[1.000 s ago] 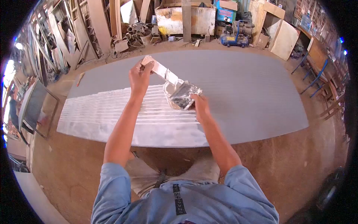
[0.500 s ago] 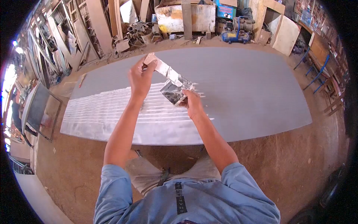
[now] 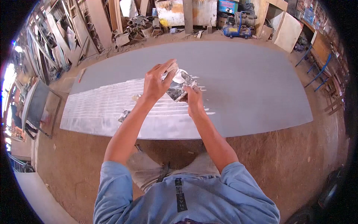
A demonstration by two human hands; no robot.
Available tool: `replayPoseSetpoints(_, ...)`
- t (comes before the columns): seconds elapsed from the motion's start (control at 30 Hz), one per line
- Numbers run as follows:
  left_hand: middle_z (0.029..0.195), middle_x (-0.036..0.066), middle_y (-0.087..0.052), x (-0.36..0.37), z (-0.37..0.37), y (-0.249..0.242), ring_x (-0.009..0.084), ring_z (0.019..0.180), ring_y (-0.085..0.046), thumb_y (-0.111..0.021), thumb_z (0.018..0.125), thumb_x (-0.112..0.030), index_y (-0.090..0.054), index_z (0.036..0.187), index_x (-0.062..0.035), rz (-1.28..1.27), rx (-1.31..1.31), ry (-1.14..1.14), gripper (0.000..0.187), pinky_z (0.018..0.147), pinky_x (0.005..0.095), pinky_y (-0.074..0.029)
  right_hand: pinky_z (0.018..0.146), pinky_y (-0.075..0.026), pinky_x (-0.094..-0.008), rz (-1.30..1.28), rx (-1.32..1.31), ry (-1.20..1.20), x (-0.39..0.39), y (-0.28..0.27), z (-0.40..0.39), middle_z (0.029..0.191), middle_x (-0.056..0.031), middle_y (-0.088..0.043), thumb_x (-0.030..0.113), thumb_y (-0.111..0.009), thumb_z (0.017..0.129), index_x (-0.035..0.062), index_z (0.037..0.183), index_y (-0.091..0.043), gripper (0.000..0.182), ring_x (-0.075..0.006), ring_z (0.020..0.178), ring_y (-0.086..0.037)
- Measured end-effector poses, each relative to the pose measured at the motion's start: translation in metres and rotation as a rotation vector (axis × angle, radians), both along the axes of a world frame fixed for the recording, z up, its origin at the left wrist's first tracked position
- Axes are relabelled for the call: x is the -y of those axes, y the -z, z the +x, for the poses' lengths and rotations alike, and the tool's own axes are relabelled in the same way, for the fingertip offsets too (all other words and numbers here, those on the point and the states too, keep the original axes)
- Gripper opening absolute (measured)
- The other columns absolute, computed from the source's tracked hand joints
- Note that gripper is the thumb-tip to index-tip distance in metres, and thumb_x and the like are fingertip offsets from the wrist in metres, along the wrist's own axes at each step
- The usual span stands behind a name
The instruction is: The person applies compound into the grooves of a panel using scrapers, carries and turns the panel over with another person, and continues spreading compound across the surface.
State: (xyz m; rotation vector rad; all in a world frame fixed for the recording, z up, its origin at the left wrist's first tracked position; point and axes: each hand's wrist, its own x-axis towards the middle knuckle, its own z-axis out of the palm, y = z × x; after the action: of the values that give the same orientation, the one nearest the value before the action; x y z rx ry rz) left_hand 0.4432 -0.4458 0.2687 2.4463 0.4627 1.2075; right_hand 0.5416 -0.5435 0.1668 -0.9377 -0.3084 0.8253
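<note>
My right hand (image 3: 194, 99) is closed on the near right corner of a squarish, shiny metal plate (image 3: 174, 93), smeared with white paste. A smooth white lump of paste (image 3: 179, 76) sits on the plate's upper part. My left hand (image 3: 158, 82) pinches a pale, paste-smeared flat strip (image 3: 172, 67) just above the plate's left side; my fingers hide most of it. Below both hands lies a large grey board (image 3: 253, 82), with ridged white streaks (image 3: 106, 99) across its near left part. A smeared scraper blade (image 3: 123, 115) shows beside my left forearm, partly hidden by it.
A thin reddish stick (image 3: 82, 74) lies at the board's far left edge. Beyond the board are a blue compressor (image 3: 237, 30), a stained white box (image 3: 169, 15) and piled scraps (image 3: 138, 28). Leaning boards stand left; blue-legged chairs (image 3: 322, 71) stand right. A table (image 3: 31, 99) is at left.
My left hand has moved right and slightly down, close over the plate. The strip, earlier stretched out toward the plate, is now mostly covered by my fingers. The scraper blade has come into view.
</note>
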Motion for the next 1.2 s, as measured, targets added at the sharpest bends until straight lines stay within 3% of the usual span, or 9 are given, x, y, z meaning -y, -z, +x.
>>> replayPoseSetpoints(0.17,0.103,0.016,-0.072,-0.01,0.01,0.002,0.0248,0.094,-0.071,-0.071,0.088,-0.016,-0.068,0.121,-0.0076,-0.04,-0.044,-0.021,0.034,0.08,0.0347,-0.056,0.065,-0.055,-0.0316,0.02,-0.055,-0.02,0.0,0.009,-0.001,0.099,-0.006,-0.065,0.014,-0.059,0.089,0.0013,0.115,-0.061,0.028,-0.0151,0.08,-0.064)
replayPoseSetpoints(0.23,0.092,0.018,-0.072,-0.017,0.018,0.004,0.0309,0.081,-0.07,-0.07,0.088,-0.02,-0.069,0.119,-0.0084,-0.051,0.027,0.008,0.033,0.072,0.0369,-0.054,0.075,-0.054,-0.0352,0.087,-0.076,-0.004,0.001,0.011,-0.002,0.1,-0.0073,-0.065,0.013,-0.058,0.091,0.0017,0.109,-0.06,0.022,-0.018,0.087,-0.064)
replayPoseSetpoints(0.37,0.092,0.019,-0.072,-0.029,0.024,0.003,0.0294,0.078,-0.07,-0.069,0.087,-0.023,-0.069,0.118,-0.0065,-0.101,0.014,-0.022,0.035,0.072,0.0369,-0.054,0.077,-0.054,-0.0359,0.055,-0.091,-0.006,0.004,0.012,0.002,0.103,-0.0076,-0.065,0.014,-0.059,0.091,0.001,0.113,-0.059,0.025,-0.0183,0.09,-0.064)
replayPoseSetpoints(0.63,0.085,0.018,-0.071,-0.059,0.025,0.064,0.0275,0.074,-0.069,-0.068,0.084,-0.025,-0.069,0.116,-0.0052,-0.31,0.037,-0.134,0.037,0.07,0.0368,-0.053,0.077,-0.055,-0.0359,0.016,0.037,0.021,0.029,0.003,0.03,0.101,-0.0105,-0.067,0.016,-0.062,0.09,-0.0024,0.11,-0.062,0.027,-0.0205,0.088,-0.066)
replayPoseSetpoints(0.83,0.084,0.02,-0.069,-0.057,0.049,0.084,0.0402,0.079,-0.066,-0.065,0.082,-0.022,-0.072,0.107,-0.0094,-0.353,-0.115,-0.189,0.029,0.07,0.0449,-0.052,0.072,-0.055,-0.0355,-0.051,0.08,0.08,0.044,0.003,0.055,0.098,-0.009,-0.067,0.018,-0.064,0.089,-0.0015,0.108,-0.063,0.028,-0.0201,0.084,-0.067)
replayPoseSetpoints(1.03,0.075,0.016,-0.069,-0.075,0.037,0.069,0.0262,0.071,-0.069,-0.066,0.082,-0.022,-0.071,0.101,-0.0008,-0.554,-0.151,-0.212,0.029,0.066,0.0374,-0.051,0.072,-0.054,-0.0334,-0.023,0.109,0.073,0.049,-0.003,0.057,0.098,-0.0085,-0.068,0.019,-0.063,0.089,-0.0017,0.109,-0.065,0.029,-0.0177,0.083,-0.066)
replayPoseSetpoints(1.1,0.074,0.01,-0.069,-0.088,0.036,0.068,0.0149,0.07,-0.066,-0.066,0.084,-0.021,-0.071,0.097,0.0044,-0.747,0.152,-0.02,0.029,0.064,0.0317,-0.051,0.074,-0.054,-0.0351,-0.031,0.031,0.068,0.044,0.008,0.059,0.099,-0.0087,-0.068,0.019,-0.062,0.089,-0.0018,0.109,-0.065,0.028,-0.0188,0.083,-0.066)
replayPoseSetpoints(1.13,0.078,0.008,-0.07,-0.087,0.032,0.05,0.0106,0.072,-0.065,-0.067,0.085,-0.021,-0.071,0.097,0.0054,-0.698,0.147,-0.025,0.029,0.063,0.0294,-0.051,0.074,-0.054,-0.0351,-0.03,0.03,0.069,0.043,0.006,0.058,0.099,-0.0087,-0.068,0.019,-0.062,0.089,-0.0018,0.109,-0.065,0.028,-0.0188,0.083,-0.066)
replayPoseSetpoints(1.2,0.079,0.008,-0.07,-0.078,0.029,0.014,0.0102,0.071,-0.064,-0.067,0.086,-0.021,-0.071,0.098,0.0054,-0.649,0.201,-0.006,0.029,0.063,0.0288,-0.051,0.076,-0.054,-0.036,-0.042,-0.014,0.021,0.041,0.002,0.056,0.102,-0.0092,-0.067,0.018,-0.061,0.09,-0.002,0.111,-0.063,0.03,-0.0204,0.087,-0.065)
